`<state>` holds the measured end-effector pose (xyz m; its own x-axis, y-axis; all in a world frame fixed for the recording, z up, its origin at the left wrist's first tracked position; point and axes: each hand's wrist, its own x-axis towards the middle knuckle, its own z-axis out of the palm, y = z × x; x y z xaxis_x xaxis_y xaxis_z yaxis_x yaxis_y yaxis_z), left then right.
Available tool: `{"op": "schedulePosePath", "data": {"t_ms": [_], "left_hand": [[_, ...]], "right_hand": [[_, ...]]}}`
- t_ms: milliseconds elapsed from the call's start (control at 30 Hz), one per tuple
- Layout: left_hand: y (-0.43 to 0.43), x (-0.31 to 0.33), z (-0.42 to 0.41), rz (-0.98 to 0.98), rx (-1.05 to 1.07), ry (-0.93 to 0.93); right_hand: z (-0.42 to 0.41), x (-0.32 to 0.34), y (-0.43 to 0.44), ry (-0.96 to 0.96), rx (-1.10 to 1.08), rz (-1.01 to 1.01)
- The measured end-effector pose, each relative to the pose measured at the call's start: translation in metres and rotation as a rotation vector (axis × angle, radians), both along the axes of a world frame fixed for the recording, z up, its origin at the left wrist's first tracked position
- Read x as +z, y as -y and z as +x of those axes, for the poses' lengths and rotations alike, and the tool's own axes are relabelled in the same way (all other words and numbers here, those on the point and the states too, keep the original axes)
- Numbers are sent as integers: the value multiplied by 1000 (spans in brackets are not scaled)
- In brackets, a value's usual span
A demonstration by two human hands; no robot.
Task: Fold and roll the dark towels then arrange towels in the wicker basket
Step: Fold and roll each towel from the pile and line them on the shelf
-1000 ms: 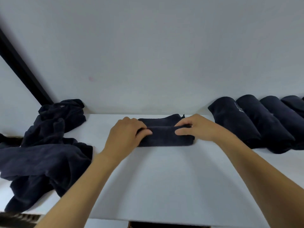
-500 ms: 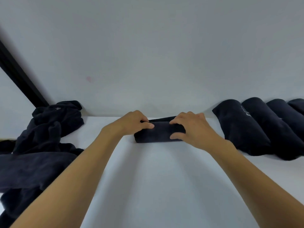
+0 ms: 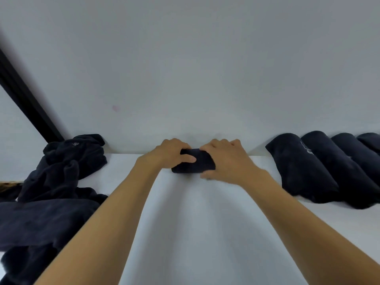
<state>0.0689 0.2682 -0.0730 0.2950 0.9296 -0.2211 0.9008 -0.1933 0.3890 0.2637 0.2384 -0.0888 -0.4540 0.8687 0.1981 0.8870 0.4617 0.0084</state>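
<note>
Both hands are gripping a dark rolled towel (image 3: 194,164) at the surface's (image 3: 195,223) far edge: left hand (image 3: 169,154) curling over its left end, right hand (image 3: 226,161) clasping its right end.

The white table (image 3: 195,223) runs out in front of me to a pale wall (image 3: 185,79) at its far edge. Close to that far edge, about midway across, a small rolled dark towel (image 3: 197,164) lies on its side on the tabletop; my left hand (image 3: 170,155) and right hand (image 3: 228,161) curl over it from either end. To my left a loose pile of unfolded dark towels (image 3: 61,182) sprawls over the surface, from the far edge down to the near left corner. To my right a row of rolled towels (image 3: 320,167) lies side by side, each touching the next, well apart from the small roll.
</note>
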Motion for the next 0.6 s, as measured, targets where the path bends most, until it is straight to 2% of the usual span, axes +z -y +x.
{"op": "schedulePosePath", "data": {"t_ms": [67,133,200,233,300,433,500,600], "left_hand": [[-1,2,5,7,65,-39],[12,1,18,203,199,-29],[35,-5,33,391,358,168],[45,-9,40,426,402,285],[58,-21,57,384,384,407],[62,-36,107,155,242,649],[61,-37,135,98,163,681],[57,-40,171,57,70,654]], "right_hand": [[-5,-7,-1,95,-32,54],[-8,-6,-4,101,-99,76],[-5,1,-3,-18,-194,2],[1,5,0,-118,-250,-68],[19,13,9,-286,-363,-210],[60,24,25,-363,-535,-319],[78,23,27,-366,-613,-301],[96,20,30,-246,-702,-231]]}}
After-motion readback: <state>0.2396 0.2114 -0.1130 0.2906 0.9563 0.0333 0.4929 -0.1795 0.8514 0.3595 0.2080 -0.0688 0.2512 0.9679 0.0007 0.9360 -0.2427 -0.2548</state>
